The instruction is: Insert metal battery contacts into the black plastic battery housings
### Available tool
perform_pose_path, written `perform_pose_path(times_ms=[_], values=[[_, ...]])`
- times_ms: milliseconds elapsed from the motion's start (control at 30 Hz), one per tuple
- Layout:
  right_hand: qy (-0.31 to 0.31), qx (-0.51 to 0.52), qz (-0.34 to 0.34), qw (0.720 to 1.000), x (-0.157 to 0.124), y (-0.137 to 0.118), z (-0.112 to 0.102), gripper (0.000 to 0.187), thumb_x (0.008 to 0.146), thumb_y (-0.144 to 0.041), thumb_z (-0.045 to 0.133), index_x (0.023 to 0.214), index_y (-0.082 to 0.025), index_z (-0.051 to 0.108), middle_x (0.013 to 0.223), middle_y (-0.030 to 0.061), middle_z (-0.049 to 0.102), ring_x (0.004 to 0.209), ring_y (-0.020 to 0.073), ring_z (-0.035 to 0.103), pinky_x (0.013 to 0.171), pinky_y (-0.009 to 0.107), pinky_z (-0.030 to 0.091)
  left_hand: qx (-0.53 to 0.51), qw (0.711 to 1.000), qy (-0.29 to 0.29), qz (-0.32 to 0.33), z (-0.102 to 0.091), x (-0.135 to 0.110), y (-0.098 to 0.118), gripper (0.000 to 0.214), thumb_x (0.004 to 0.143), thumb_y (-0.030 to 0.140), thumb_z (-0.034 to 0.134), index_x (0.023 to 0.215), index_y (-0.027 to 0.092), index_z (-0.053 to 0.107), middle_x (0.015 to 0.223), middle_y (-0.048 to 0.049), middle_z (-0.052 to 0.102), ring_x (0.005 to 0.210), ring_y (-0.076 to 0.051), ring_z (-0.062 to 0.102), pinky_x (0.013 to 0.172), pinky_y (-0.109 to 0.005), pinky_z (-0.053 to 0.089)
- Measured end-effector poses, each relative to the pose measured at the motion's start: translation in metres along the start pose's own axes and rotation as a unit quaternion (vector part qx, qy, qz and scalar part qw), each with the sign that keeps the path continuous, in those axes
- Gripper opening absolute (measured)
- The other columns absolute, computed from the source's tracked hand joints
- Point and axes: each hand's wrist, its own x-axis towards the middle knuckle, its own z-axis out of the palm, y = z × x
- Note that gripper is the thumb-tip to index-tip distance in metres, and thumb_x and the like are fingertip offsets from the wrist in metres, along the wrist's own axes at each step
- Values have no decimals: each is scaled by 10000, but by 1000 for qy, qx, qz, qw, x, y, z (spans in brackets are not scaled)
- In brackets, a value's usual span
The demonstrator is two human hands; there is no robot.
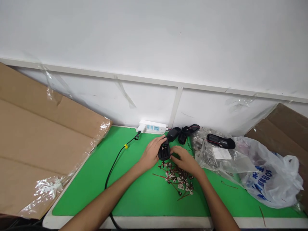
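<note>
My left hand (152, 152) is curled round a small black plastic housing (164, 152), holding it just above the green mat (134, 189). My right hand (184, 161) rests palm down to its right, fingertips close to the housing and over a pile of small metal contact parts with red wires (179, 181). Whether the right fingers pinch anything is hidden. More black housings (183, 133) lie behind the hands near the wall.
A white power strip (154, 127) sits at the wall, its black cable (115, 163) running toward me. Clear plastic bags of parts (216, 154) and a white printed bag (267, 176) fill the right. Cardboard sheets (36, 141) lean at both sides.
</note>
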Motion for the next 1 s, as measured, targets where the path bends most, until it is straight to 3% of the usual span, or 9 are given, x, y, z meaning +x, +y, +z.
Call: perform_pose_path(times_ms=[267,433,567,733,867,1000], values=[[73,89,93,989,-6,-1,-8,156,998,-357,628,1028,-250,738,897,20,733,809,210,647,737,315,471,29,999,-12,6,0,0,-1,823,867,23,498,1634,263,320,1679,-116,367,1540,-303,359,1243,-574,360],[119,144,125,974,-7,0,-7,208,967,-421,682,1036,-239,754,936,29,745,842,212,644,743,307,476,45,999,-16,10,0,0,-2,891,825,4,493,1649,283,301,1693,-112,338,1560,-328,318,1251,-606,331],[137,185,134,964,-5,3,-2,203,967,-436,687,1001,-238,720,921,19,735,827,198,639,769,308,485,37,999,-26,15,-1,0,0,854,849,15,501,1642,268,311,1691,-118,343,1562,-316,319,1262,-588,321],[169,260,158,937,0,1,13,222,902,-432,774,958,-230,703,790,-9,682,722,166,619,668,278,480,-12,1000,-21,1,-1,-1,-2,742,915,110,546,1616,249,346,1651,-130,411,1522,-304,404,1239,-545,374],[197,345,158,904,4,-5,23,273,857,-436,825,997,-218,738,861,18,725,793,178,679,728,295,540,-40,999,-3,9,-1,-3,-5,716,948,177,560,1622,254,330,1630,-131,437,1496,-302,444,1222,-535,400],[240,341,123,901,-1,-8,21,338,871,-393,824,1159,-245,727,980,24,754,898,171,696,821,291,550,8,1000,-1,5,-1,-1,1,664,963,115,514,1594,289,401,1671,-105,378,1546,-306,355,1259,-567,325]])
